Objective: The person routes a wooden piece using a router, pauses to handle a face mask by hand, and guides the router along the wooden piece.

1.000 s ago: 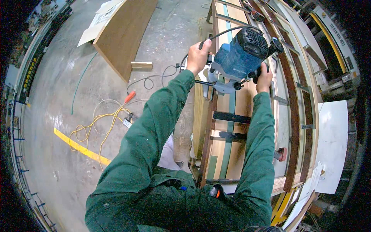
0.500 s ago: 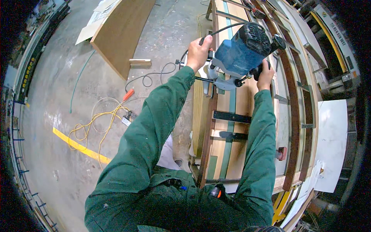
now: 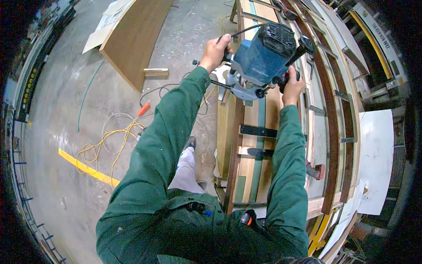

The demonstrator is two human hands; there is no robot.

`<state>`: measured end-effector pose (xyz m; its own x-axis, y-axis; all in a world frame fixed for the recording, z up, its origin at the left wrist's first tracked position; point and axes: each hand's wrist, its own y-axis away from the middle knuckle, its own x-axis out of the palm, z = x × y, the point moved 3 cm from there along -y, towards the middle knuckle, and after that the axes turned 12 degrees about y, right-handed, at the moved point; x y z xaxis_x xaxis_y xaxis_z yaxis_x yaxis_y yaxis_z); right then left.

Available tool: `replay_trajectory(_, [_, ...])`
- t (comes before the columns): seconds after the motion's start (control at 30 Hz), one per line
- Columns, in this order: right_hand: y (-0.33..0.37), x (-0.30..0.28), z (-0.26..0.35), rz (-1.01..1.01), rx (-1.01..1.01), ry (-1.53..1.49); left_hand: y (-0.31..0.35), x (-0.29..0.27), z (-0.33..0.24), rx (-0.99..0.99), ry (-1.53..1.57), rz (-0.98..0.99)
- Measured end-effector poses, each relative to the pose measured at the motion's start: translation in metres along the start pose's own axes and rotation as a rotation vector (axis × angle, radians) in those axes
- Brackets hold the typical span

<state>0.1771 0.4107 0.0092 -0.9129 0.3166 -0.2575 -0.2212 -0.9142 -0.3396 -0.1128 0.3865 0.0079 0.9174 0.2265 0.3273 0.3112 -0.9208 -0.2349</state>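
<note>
Both handles of a blue plunge router are clasped: the left hand is clenched around the left handle, and the right hand is clenched around the right handle. Green sleeves cover both forearms, which rise from the lower edge. The router is held upright, its metal base set on the long curved wooden workpiece that runs away along the tabletop. Nearest the body, a green strip is seen along the workpiece, crossed by two black clamp bars. A red clamp handle is seen just beside the right elbow. A black cord is led off the router's top toward the left. On the concrete floor to the left, a coiled yellow cable and a painted yellow line are seen, and farther off a brown wooden panel with a small wooden block beside it.
</note>
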Motion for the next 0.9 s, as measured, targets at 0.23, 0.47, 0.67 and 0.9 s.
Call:
replay_trajectory(0.23, [-0.010,-0.005,-0.004,0.043,0.005,-0.008,0.013,0.008,-0.003,0.021,-0.124,-0.035])
replay_trajectory(0.47, [-0.021,-0.005,-0.001,0.131,0.031,-0.076,0.025,0.017,-0.006,0.076,-0.164,-0.117])
replay_trajectory(0.67, [-0.031,-0.010,-0.012,0.190,0.074,-0.083,0.028,0.023,-0.002,0.092,-0.140,-0.156])
replay_trajectory(0.9, [-0.040,-0.016,-0.028,0.177,0.059,-0.083,0.033,0.031,0.001,0.079,-0.098,-0.168])
